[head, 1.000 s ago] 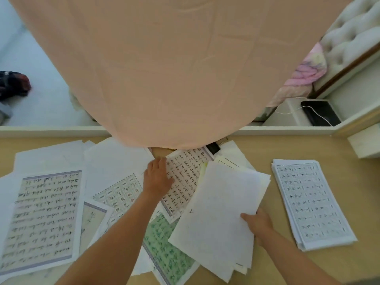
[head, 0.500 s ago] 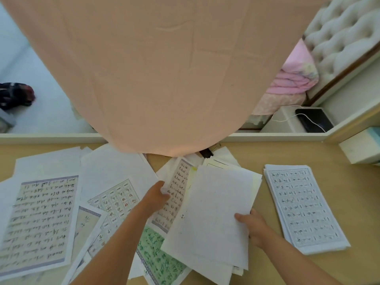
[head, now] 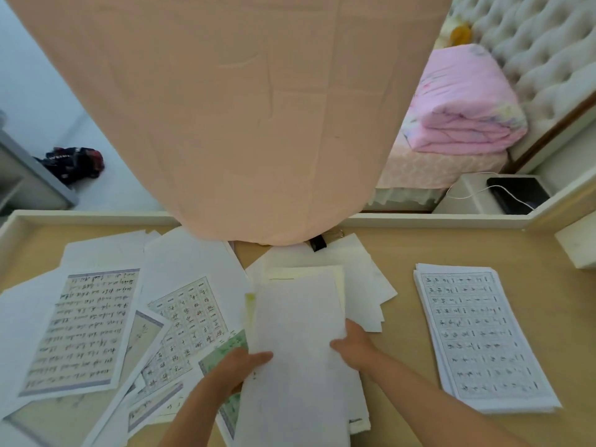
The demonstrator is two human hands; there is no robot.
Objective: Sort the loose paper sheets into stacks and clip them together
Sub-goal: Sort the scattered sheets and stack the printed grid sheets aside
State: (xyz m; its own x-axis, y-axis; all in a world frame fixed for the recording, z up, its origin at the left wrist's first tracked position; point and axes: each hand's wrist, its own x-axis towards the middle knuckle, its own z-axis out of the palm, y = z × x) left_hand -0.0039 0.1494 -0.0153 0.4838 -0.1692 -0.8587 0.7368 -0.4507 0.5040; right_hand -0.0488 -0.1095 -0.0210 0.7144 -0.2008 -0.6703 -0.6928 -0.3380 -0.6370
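both hands are closed on a bundle of blank white sheets [head: 296,350] at the middle of the wooden desk [head: 409,250]: the left hand [head: 240,366] is curled round its left edge with the thumb laid on top, and the right hand [head: 353,348] is clamped on its right edge. a squared stack of printed sheets [head: 477,337] is set well apart to the right. loose printed sheets [head: 87,327] are strewn overlapping to the left. a black binder clip [head: 317,244] is seen farther back, just under a hanging peach cloth [head: 242,108].
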